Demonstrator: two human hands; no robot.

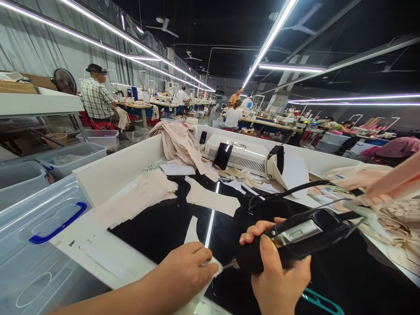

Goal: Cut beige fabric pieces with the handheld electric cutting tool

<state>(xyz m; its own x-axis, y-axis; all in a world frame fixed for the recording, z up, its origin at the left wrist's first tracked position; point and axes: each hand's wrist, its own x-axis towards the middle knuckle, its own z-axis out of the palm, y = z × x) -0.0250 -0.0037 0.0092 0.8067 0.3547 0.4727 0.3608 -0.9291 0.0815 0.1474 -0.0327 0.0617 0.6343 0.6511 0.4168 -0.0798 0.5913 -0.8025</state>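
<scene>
My right hand (277, 273) is wrapped round a black corded hand tool (297, 236) with a silver plate on its side. A narrow metal tip (232, 264) at its front reaches the edge of a cream fabric piece (191, 231). Between the thumb and fingers of my left hand (188, 269), that fabric is pinched just left of the tip. Part of the piece is hidden under this hand. Farther forward on the glossy black tabletop (147, 243) lies a curved stack of cream cut pieces (212, 199).
Layered cream fabric (141, 197) covers the left side. Behind stand a phone (223, 156) and a white vented box (252, 153). A black cable (288, 191) and beige lace (393, 210) are at right. A teal-handled tool (323, 302) lies near my right wrist. People work at sewing tables beyond.
</scene>
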